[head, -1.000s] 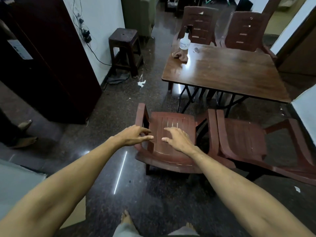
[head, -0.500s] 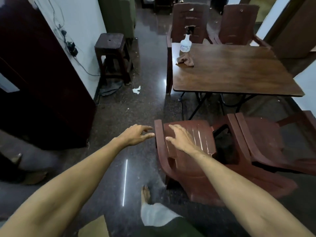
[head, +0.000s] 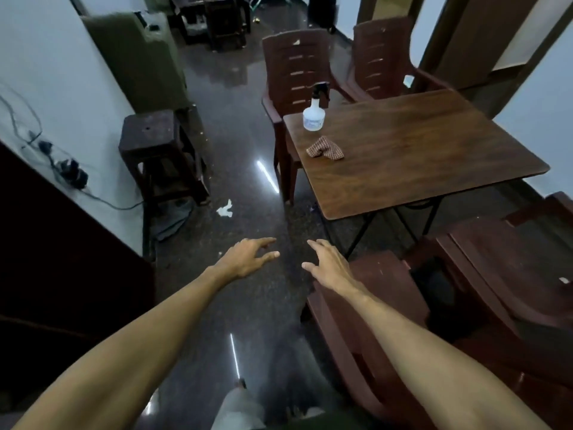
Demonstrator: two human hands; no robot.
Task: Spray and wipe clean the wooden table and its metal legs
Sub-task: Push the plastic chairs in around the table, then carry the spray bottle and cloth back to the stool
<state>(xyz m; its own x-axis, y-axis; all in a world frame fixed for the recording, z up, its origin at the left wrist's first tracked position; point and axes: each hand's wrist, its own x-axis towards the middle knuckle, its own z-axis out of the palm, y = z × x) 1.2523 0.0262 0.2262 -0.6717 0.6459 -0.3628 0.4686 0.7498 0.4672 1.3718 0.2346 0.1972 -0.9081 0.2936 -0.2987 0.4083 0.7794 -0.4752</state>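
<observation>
A person stands on a dark, glossy floor with both bare arms stretched forward. The left hand and right hand hover side by side, a small gap between them, fingers spread and loosely bent, holding nothing. The right forearm crosses above a brown plastic chair at the lower right; the picture is dim there, so whether the hand touches it is hard to say.

Ahead and to the right stands the wooden table, its thin black metal legs crossing beneath the near edge. Near the table's far left corner a clear spray bottle with a black trigger stands upright. A crumpled checked cloth lies just in front of it, apart from the bottle. Two more brown chairs face the table's far side. A dark stool stands by the left wall.
</observation>
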